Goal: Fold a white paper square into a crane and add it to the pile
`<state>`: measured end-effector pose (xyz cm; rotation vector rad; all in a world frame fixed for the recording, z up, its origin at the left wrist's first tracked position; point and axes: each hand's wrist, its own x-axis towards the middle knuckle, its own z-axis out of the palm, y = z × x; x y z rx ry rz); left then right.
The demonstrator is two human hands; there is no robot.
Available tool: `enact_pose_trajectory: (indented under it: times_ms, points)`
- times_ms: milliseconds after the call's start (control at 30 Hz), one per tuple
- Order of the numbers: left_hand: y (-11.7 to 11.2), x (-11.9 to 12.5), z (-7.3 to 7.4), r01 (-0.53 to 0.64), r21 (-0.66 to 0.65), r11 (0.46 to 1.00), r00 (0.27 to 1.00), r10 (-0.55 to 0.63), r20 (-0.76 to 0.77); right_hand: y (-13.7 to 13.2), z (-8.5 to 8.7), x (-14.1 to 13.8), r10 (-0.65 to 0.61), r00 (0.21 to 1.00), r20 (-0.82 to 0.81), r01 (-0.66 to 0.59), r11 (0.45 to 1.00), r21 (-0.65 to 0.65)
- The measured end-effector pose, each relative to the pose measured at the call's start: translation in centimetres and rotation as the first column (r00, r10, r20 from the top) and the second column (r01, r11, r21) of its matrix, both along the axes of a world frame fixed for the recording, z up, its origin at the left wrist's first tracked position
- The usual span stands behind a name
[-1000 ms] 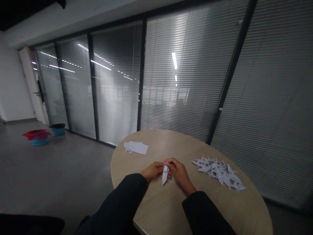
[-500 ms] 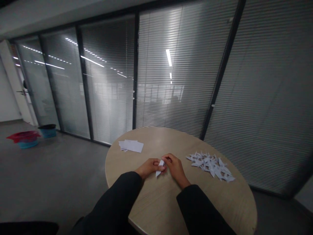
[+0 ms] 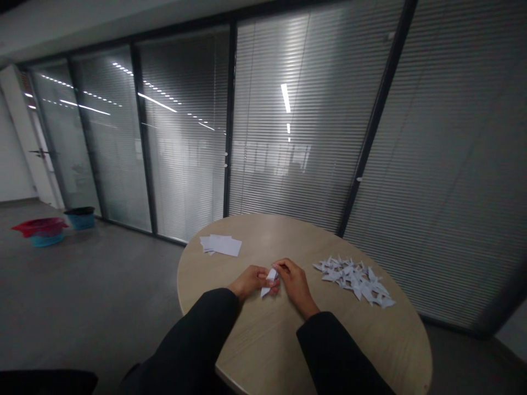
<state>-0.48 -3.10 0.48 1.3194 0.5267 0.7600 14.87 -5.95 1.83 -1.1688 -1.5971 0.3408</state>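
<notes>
We find the left hand [image 3: 250, 281] and right hand [image 3: 293, 278] pinching a folded paper piece [image 3: 269, 283] clear of the worktop [image 3: 263, 230]; paper sheets [image 3: 220, 246] lie far left, folded paper shapes [image 3: 354, 281] heaped right.

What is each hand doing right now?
Left hand: closed, pinching a folded white paper piece.
Right hand: closed, fingertips on the same paper's upper end.

Office meeting room. A round wood-laminate table [image 3: 263, 233] is shown beneath the grip of the left hand [image 3: 249, 280] and right hand [image 3: 295, 282]. Glazed partitions [image 3: 288, 137] fitted with venetian blinds are seen beyond the grip, and a door with a lever handle [image 3: 29, 137] far to its left, across a grey floor [image 3: 119, 285].
</notes>
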Motion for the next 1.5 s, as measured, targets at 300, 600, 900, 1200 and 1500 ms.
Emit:
enact_pose_trajectory:
  times_ms: [300,600,900,1200,1500]
  points:
    - [-0.28,0.03,0.22,-0.022,-0.034,0.999,0.999,0.021,-0.025,-0.07,0.06,-0.10,0.003,1.000,0.007,-0.003,0.999,0.036]
    - [-0.44,0.02,0.53,0.008,-0.068,0.998,1.000,-0.008,-0.002,0.03,0.13,-0.12,0.048,0.998,-0.042,-0.046,0.997,0.054]
    - [-0.46,-0.06,0.46,0.024,-0.081,0.996,0.999,-0.021,0.045,0.09,-0.01,-0.09,0.044,0.998,-0.048,-0.043,0.999,0.021]
    - [-0.19,0.08,0.14,-0.010,-0.046,0.999,0.999,0.011,0.031,-0.33,0.34,-0.30,0.058,0.996,-0.075,-0.058,0.998,0.000]
    - [-0.09,0.10,0.21,-0.013,0.002,1.000,0.999,0.013,0.035,0.24,-0.17,-0.08,0.039,0.996,-0.078,-0.038,0.999,0.011]
